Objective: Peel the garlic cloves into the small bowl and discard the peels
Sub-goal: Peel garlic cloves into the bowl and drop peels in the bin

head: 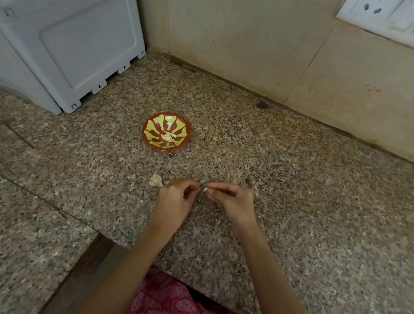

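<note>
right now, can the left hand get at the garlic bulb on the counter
Probably yes: the garlic bulb lies right beside the left hand, nothing between them, though its fingers are curled near the clove.

Both hands over granite counter [319,212]: right hand [232,202] pinches garlic clove [205,189], left hand [176,198] curled beside it; small bowl [166,131] beyond holds peeled cloves [169,136].

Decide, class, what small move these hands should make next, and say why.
Probably the left hand closes the small gap to the garlic clove pinched by the right hand and strips any remaining skin. The clove is not yet in the small bowl, which already holds a few peeled cloves.
</note>
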